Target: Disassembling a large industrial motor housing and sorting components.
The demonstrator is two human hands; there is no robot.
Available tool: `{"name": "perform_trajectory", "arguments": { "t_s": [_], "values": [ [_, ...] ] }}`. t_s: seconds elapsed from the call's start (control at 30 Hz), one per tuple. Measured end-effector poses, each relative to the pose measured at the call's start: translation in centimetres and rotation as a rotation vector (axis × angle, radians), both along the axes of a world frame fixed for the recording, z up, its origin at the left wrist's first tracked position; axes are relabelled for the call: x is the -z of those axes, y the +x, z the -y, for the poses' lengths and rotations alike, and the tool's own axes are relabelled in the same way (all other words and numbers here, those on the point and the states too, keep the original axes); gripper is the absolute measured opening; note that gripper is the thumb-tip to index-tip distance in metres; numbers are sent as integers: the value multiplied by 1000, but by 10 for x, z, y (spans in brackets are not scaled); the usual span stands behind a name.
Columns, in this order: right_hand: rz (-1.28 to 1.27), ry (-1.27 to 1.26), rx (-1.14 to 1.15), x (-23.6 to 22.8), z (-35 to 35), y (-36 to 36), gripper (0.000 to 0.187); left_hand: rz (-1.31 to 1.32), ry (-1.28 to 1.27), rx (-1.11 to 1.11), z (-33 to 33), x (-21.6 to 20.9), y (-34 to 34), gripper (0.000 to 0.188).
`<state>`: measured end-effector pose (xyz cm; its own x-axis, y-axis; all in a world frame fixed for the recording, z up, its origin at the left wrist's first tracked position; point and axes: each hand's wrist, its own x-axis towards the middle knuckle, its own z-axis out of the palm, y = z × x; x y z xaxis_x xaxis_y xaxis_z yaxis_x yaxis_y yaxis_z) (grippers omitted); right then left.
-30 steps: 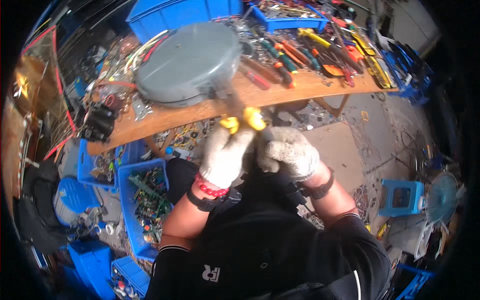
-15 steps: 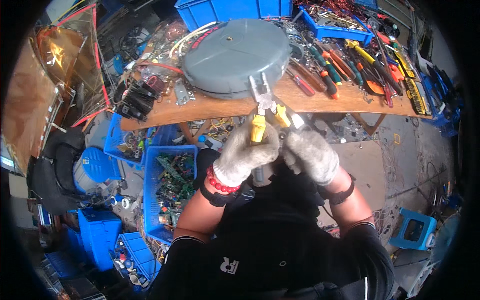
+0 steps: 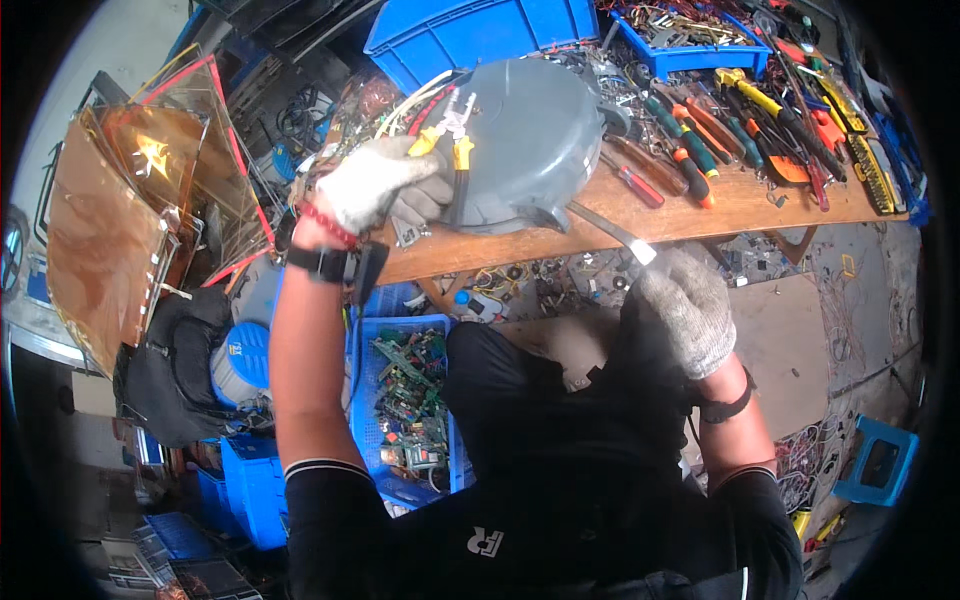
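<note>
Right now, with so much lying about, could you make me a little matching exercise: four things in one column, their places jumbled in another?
Things:
1. Yellow-handled pliers
2. Green circuit boards
3. Round grey casing
4. Slim metal tool

Places:
A. In the blue basket
B. In the right hand
C. In the left hand
D. On the wooden table

Pairs: 1-C, 2-A, 3-D, 4-B.

A wooden workbench (image 3: 740, 210) is carrying a grey domed casing (image 3: 535, 130) right of the left hand (image 3: 385, 185); a red-handled screwdriver (image 3: 640, 187) is lying beyond the right hand (image 3: 685, 312), and a blue tray (image 3: 710, 63) is standing farther out.
</note>
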<state>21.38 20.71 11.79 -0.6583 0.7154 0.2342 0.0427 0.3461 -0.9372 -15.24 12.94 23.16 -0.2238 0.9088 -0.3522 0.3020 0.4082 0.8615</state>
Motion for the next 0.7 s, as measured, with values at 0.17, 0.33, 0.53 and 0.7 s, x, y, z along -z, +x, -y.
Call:
{"name": "perform_trajectory", "arguments": {
  "t_s": [0.17, 0.33, 0.53, 0.7],
  "values": [
    [-122, 148, 217, 14, -7, 1, 20, -214, -160, -13, -46, 2, -47, 29],
    [-83, 108, 359, 25, -18, 16, 18, -994, -133, 128, -66, 16, -64, 49],
    [-57, 70, 447, 40, -22, 17, 15, -1018, -96, 73, -83, 26, -68, 54],
    [-32, 382, 467, 38, -24, 12, 14, -1128, 55, 205, -73, 30, -54, 58]
  ]
}}
